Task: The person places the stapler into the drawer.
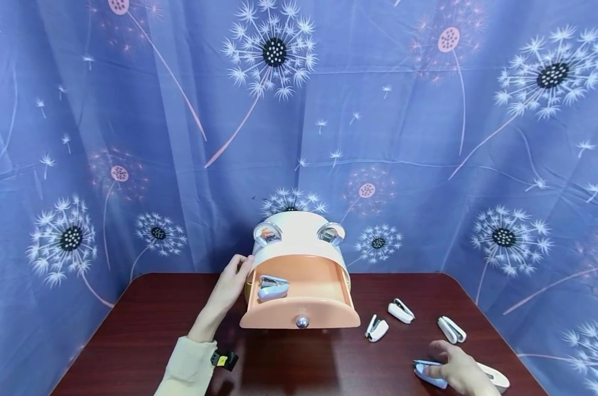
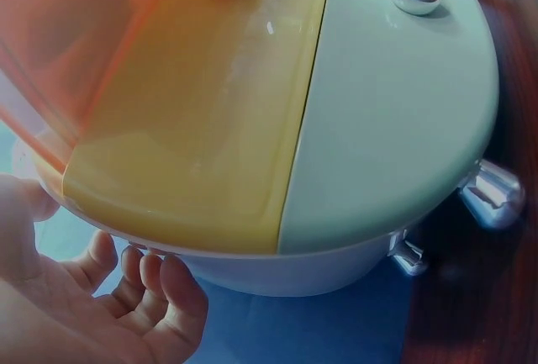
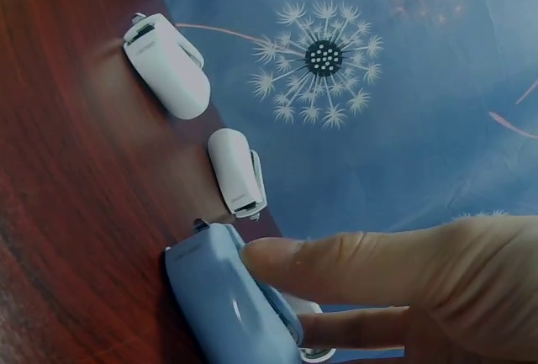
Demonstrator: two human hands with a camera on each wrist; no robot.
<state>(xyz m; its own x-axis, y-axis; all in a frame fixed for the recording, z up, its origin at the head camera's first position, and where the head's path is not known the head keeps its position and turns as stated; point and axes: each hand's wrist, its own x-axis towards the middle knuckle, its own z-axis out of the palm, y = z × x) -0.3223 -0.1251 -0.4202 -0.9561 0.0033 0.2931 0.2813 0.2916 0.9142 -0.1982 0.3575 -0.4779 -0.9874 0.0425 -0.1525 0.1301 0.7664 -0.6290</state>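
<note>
A rounded white cabinet (image 1: 299, 236) has its orange top drawer (image 1: 323, 316) pulled out. Inside that drawer, at the left, lies a pale blue stapler (image 1: 273, 289). My left hand (image 1: 233, 281) touches the cabinet's left side; in the left wrist view its thumb is at the rim, with relaxed fingers below. Toward the front right, my right hand (image 1: 459, 369) is at a blue stapler (image 3: 227, 297). The thumb (image 3: 294, 263) lies along one side of it and another finger passes behind. A white stapler (image 1: 497, 378) is partly hidden by this hand.
White staplers (image 1: 401, 311) lie scattered on the dark red table (image 1: 378, 374), including one (image 1: 377, 328) near the drawer and one (image 1: 451, 329) farther right. Below the orange drawer are yellow (image 2: 202, 112) and green (image 2: 395, 112) drawers. A blue dandelion-print curtain (image 1: 402, 137) surrounds the table.
</note>
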